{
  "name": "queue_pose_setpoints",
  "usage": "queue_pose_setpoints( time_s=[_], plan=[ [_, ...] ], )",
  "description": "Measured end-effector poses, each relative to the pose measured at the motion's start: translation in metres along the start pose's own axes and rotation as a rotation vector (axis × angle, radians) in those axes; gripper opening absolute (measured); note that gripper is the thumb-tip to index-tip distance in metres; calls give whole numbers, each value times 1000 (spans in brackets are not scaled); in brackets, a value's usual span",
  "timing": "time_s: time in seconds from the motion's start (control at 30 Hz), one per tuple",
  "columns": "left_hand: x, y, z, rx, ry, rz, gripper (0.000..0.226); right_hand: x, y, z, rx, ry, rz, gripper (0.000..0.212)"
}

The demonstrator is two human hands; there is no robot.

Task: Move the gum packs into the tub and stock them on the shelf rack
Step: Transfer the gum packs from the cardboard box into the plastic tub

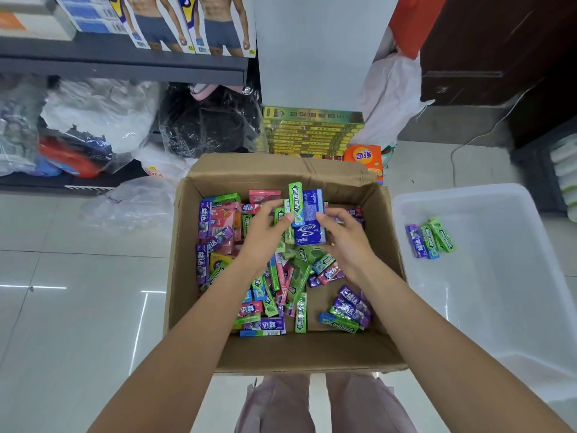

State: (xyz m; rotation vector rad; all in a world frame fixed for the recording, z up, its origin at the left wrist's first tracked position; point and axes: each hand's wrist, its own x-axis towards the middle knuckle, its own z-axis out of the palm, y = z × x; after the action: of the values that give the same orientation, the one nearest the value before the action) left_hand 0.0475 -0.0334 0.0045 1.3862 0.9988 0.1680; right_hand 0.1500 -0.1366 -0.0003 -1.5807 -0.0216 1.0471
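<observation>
Gathering now: the left hand [265, 232] and right hand [345, 242] meet over the cardboard box [281, 354], fingers [331, 218] curled round a small bundle of gum packs [304, 214], one green stick upright beside blue packs.
Progress: early, by my judgement; only three gum packs in the tub [429, 237], near its far left corner.
Left to do: the loose pile in the box [281, 292] awaits moving; shelf stocking not yet begun.
Tub: the translucent white plastic tub [515, 307] sits on the floor just right of the box, smooth, rounded corners.
Box: brown corrugated card, flaps open, creased far flap.
Packs: slim rectangular sticks and flatter cartons, glossy wrappers in green, purple, pink, blue.
Floor: the tiled floor [62, 307] looks polished and reflective.
Shelf: a dark shelf [125, 62] at the far left holds boxed goods.
</observation>
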Motion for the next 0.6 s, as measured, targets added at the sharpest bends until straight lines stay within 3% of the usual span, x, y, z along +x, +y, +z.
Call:
queue_pose_setpoints(
  time_s=[0.17,0.3,0.47,0.6],
  plan=[
    [-21,33,45,-96,-40,81,29,-29,-37,-43,-130,80,-245,4],
    [-34,58,112,-124,-13,166,26,-43,-61,-106,-242,180,-373,24],
    [-36,70,214,-147,-26,138,29,-43,-73,-209,-350,227,-347,32],
    [-25,63,283,-42,15,32,25,-25,-62,-279,-382,151,-224,37]
  ],
)
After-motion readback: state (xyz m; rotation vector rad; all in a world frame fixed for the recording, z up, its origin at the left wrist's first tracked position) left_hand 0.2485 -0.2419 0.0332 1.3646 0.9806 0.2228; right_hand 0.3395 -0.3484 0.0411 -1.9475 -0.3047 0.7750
